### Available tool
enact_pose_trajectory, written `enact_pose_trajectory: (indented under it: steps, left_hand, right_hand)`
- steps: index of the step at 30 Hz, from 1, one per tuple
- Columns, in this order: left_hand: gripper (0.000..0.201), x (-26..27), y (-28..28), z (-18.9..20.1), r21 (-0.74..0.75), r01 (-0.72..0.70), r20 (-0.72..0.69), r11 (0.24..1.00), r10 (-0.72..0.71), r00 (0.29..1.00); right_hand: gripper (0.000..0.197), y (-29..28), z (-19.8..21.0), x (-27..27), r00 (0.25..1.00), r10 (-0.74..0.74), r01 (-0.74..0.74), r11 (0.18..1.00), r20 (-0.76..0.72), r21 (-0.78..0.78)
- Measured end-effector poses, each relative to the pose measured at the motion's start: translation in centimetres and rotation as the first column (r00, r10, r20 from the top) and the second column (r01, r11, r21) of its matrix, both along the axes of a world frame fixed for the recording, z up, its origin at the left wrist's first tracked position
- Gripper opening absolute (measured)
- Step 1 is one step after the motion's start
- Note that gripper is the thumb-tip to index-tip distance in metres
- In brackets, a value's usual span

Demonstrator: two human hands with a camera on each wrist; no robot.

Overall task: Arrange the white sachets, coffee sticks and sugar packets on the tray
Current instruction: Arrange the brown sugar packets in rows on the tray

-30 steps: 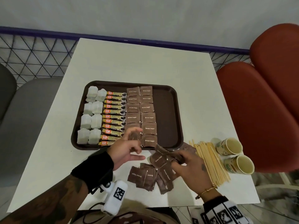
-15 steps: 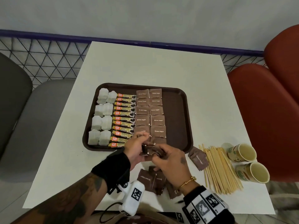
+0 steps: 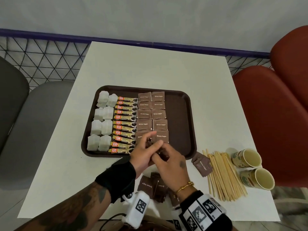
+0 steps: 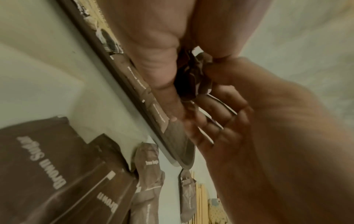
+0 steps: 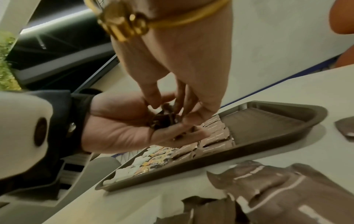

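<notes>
A brown tray (image 3: 180,114) holds two columns of white sachets (image 3: 101,124), a column of coffee sticks (image 3: 125,124) and two columns of brown sugar packets (image 3: 151,114). My left hand (image 3: 154,140) and right hand (image 3: 160,155) meet over the tray's near edge. Between them they hold a small crumpled bunch of sugar packets (image 5: 162,119). The bunch lies against the left palm, and the right fingertips (image 5: 191,121) pinch it from above. More loose sugar packets (image 3: 150,185) lie on the table under my wrists. Another packet (image 3: 202,165) lies by the tray's corner.
A bundle of wooden stirrers (image 3: 223,175) and two paper cups (image 3: 246,158) (image 3: 257,179) sit at the table's right front. The tray's right third is bare. Red chairs (image 3: 275,114) stand to the right, grey chairs (image 3: 33,122) to the left.
A second ago my left hand was at the tray's near packets and my right hand in the loose pile. The right hand then brought packets up to the left hand.
</notes>
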State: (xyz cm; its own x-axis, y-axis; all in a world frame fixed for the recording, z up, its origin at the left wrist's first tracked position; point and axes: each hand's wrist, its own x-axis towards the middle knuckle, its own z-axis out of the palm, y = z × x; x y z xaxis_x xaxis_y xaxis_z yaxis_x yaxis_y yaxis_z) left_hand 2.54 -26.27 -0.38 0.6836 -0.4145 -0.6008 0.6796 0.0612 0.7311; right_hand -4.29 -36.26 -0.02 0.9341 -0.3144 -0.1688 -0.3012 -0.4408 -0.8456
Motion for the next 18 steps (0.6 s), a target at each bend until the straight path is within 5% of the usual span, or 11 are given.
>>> enact_pose_trajectory:
  steps: [5, 10, 14, 18]
  left_hand:
    - [0.029, 0.8, 1.1, -0.5, -0.043, -0.003, -0.063, 0.999, 0.001, 0.998]
    - [0.047, 1.1, 1.2, -0.6, 0.012, 0.09, 0.004, 0.996, -0.09, 0.996]
    - [0.049, 0.9, 0.4, -0.9, 0.041, 0.147, 0.022, 0.988, -0.148, 0.989]
    - [0.043, 0.6, 0.2, -0.8, 0.054, 0.207, 0.021, 0.977, -0.208, 0.978]
  right_hand:
    - [0.013, -3.1, 0.6, -1.6, 0.999, 0.042, -0.042, 0.999, 0.009, -0.009]
    - [0.014, -10.3, -1.4, -3.4, 0.967, -0.234, 0.185, 0.917, -0.101, -0.355]
    - [0.036, -13.0, -2.4, -4.1, 0.912, -0.171, -0.036, 0.872, -0.374, -0.487]
    - [0.043, -13.5, -2.8, -3.5, 0.874, -0.095, -0.187, 0.839, -0.476, -0.511]
